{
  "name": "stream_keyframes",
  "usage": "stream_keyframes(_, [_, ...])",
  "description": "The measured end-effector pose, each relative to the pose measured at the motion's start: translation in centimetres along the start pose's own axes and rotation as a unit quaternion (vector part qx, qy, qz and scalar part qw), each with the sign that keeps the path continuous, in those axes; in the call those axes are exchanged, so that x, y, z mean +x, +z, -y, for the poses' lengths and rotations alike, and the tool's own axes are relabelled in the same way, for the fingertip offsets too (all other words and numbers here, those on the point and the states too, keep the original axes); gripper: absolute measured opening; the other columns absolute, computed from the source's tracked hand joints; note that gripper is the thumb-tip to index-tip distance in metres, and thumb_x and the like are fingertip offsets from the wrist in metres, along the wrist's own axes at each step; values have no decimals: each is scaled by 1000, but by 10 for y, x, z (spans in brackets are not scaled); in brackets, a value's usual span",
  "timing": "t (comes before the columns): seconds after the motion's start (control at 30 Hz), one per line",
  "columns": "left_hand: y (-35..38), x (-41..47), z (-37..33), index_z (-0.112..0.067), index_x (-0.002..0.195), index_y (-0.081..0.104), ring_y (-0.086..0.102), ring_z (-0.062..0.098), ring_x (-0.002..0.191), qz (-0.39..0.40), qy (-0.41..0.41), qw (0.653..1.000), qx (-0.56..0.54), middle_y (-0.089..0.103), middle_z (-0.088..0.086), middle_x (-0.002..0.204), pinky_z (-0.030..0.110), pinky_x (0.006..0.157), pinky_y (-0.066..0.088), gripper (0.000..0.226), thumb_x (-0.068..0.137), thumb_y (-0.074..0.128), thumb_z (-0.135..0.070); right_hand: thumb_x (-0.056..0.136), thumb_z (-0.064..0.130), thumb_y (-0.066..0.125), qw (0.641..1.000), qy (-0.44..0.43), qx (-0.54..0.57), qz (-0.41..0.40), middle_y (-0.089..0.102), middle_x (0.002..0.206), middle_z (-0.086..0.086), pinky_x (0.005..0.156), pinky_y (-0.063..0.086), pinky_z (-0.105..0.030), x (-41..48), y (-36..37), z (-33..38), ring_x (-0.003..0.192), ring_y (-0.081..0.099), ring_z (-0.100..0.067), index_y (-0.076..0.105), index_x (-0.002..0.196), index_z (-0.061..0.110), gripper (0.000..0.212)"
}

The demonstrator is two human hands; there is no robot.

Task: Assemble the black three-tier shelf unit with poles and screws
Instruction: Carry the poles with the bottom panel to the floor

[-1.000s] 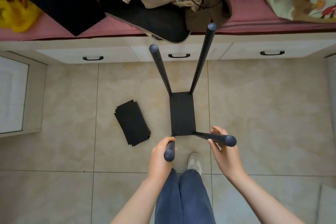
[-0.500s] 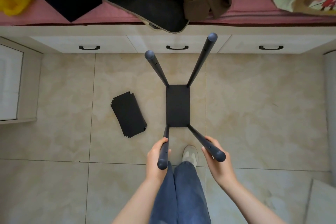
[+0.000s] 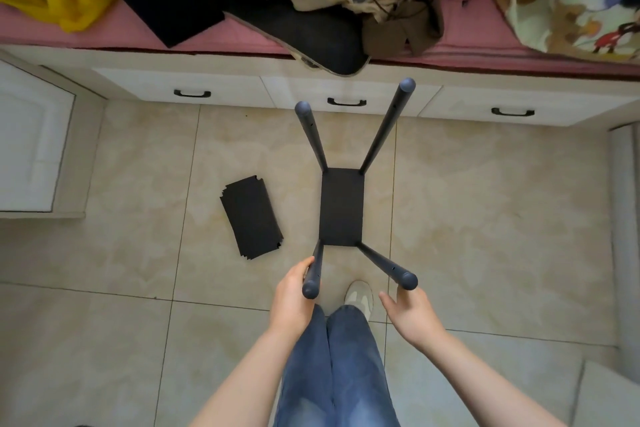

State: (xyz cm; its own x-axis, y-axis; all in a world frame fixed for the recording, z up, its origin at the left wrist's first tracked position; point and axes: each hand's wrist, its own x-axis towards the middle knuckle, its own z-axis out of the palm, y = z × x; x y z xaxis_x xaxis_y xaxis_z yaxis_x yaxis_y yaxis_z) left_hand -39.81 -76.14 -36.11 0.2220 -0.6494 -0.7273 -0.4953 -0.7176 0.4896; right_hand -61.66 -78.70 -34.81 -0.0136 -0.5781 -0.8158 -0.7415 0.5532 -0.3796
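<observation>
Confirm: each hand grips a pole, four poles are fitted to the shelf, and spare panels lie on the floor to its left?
No. The head view shows only the left hand gripping a pole; the right hand is open, fingers straight by the end of the near-right pole, not curled round it. Four poles on the shelf and panels on the floor to its left are right.

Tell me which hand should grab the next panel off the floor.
Likely the right hand: it's open and free, while the left hand grips a pole. The panels lie leftward, though.
</observation>
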Motion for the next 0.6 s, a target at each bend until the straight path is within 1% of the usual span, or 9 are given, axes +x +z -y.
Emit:
stream_keyframes(0.03, [-5, -6, -2, -22, 148, 49, 55, 19, 129, -3, -2, 1000, 7, 55, -2, 145, 33, 112, 44, 50, 100, 60, -11, 99, 28, 52, 1000, 3, -29, 9, 54, 77, 7, 59, 42, -26, -5, -3, 4, 68, 55, -14, 48, 117, 13, 24])
stream_keyframes(0.07, [-11, -13, -4, -22, 147, 50, 57, 16, 122, -6, -4, 1000, 11, 57, -2, 143, 29, 108, 45, 50, 100, 59, -9, 100, 29, 50, 998, 2, -63, 19, 60, 85, 0, 66, 44, -29, -11, -7, 9, 79, 62, -22, 50, 114, 9, 25])
stream_keyframes(0.13, [-24, -32, -8, -25, 146, 50, 58, 10, 106, -13, -1, 1000, 18, 59, -2, 137, 25, 98, 48, 50, 99, 57, -8, 101, 30, 49, 990, -15, -135, 37, 63, 105, -10, 78, 47, -33, -27, -15, 20, 105, 63, -33, 54, 114, 6, 28])
stream_keyframes(0.2, [-41, -54, -11, -23, 146, 49, 58, 10, 101, -21, 4, 1000, 22, 58, -3, 135, 25, 97, 47, 49, 100, 56, -9, 102, 30, 48, 981, -37, -183, 44, 60, 128, -13, 95, 46, -36, -46, -24, 33, 123, 56, -32, 49, 133, 5, 40])
stream_keyframes(0.27, [-61, -77, -13, -20, 145, 49, 57, 12, 102, -36, 2, 999, 14, 59, -2, 134, 24, 96, 44, 47, 100, 55, -10, 102, 30, 48, 976, -57, -206, 46, 53, 143, -12, 104, 41, -35, -67, -32, 47, 133, 49, -29, 40, 144, 7, 49])
stream_keyframes(0.37, [-93, -111, -16, -15, 139, 56, 56, 15, 99, -77, -10, 997, 1, 62, 2, 121, 22, 92, 42, 40, 100, 54, -10, 101, 30, 48, 970, -84, -226, 43, 52, 144, -11, 105, 40, -32, -97, -43, 74, 133, 49, -26, 43, 143, 8, 47])
stream_keyframes(0.47, [-125, -147, -15, -14, 130, 62, 62, 23, 101, -122, -34, 992, -25, 67, 3, 109, 31, 91, 49, 32, 99, 55, -12, 101, 30, 49, 961, -117, -248, 36, 55, 141, -10, 102, 41, -31, -125, -46, 109, 129, 52, -25, 46, 141, 9, 45])
stream_keyframes(0.53, [-146, -170, -10, -15, 126, 65, 64, 28, 105, -144, -49, 988, -34, 69, 6, 109, 37, 91, 51, 29, 99, 54, -14, 101, 30, 48, 951, -143, -272, 24, 58, 137, -10, 98, 42, -30, -140, -44, 134, 126, 54, -26, 49, 138, 10, 42])
stream_keyframes(0.6, [-165, -189, -1, -17, 124, 65, 64, 29, 105, -162, -61, 984, -34, 70, 7, 112, 39, 90, 53, 27, 99, 53, -17, 100, 27, 48, 942, -172, -287, 13, 61, 130, -10, 94, 42, -31, -154, -39, 159, 120, 57, -28, 54, 130, 10, 35])
